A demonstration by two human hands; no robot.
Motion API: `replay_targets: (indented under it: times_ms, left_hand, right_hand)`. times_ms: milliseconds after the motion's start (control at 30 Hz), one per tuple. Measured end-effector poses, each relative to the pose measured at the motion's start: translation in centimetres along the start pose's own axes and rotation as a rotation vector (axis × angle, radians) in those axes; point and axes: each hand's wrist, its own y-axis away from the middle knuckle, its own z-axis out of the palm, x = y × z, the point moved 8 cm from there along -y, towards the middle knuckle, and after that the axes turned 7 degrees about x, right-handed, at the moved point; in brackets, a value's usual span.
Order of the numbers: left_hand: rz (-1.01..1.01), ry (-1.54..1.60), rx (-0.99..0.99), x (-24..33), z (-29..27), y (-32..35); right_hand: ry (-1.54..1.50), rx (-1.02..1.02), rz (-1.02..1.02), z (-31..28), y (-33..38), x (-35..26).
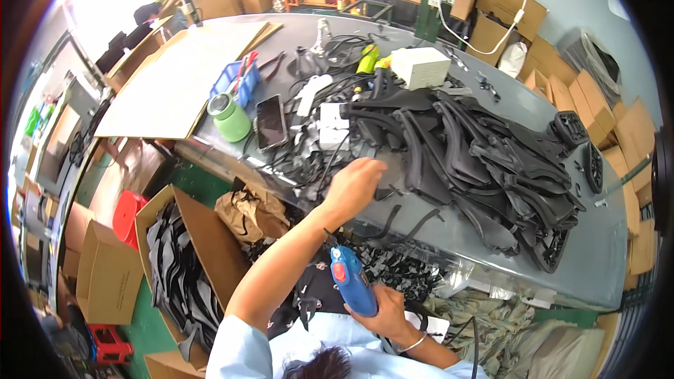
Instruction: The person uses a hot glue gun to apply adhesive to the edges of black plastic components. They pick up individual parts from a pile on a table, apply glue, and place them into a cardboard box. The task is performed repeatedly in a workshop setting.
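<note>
My left hand (354, 186) reaches over the grey table's (604, 267) near edge, its fingers curled down onto thin black strips beside a big heap of black plastic frame parts (484, 161). Whether it grips one of them is hidden by the hand. My right hand (387, 309) stays low near my lap, closed around the handle of a blue glue gun (351, 279) with a red trigger, its nozzle pointing up toward the table edge.
A green jar (228, 116), a dark phone (270, 121), a blue bin (235, 84), a white box (420, 67) and cables lie on the table, with cardboard sheets (175, 81) at its left. An open carton of black parts (179, 267) stands below left. A person works at the far left back.
</note>
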Motion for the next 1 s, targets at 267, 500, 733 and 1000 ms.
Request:
replay_targets:
  times_ms: [267,500,733,1000]
  left_hand:
    - [0.361,-0.532,-0.266,0.1,12.2,-6.1]
    - [0.416,-0.472,-0.401,2.8,5.2,-5.2]
    - [-0.226,-0.016,-0.387,2.0,-1.5,3.5]
    - [-0.888,0.171,-0.614,-0.1,-4.8,8.5]
  right_hand:
    - [-0.020,0.032,0.147,-0.9,0.4,2.5]
    - [-0.129,0.132,0.246,-2.4,0.0,3.7]
    - [-0.303,0.430,0.465,-5.2,-0.2,6.9]
    - [-0.411,0.801,0.554,-11.6,-3.8,9.0]
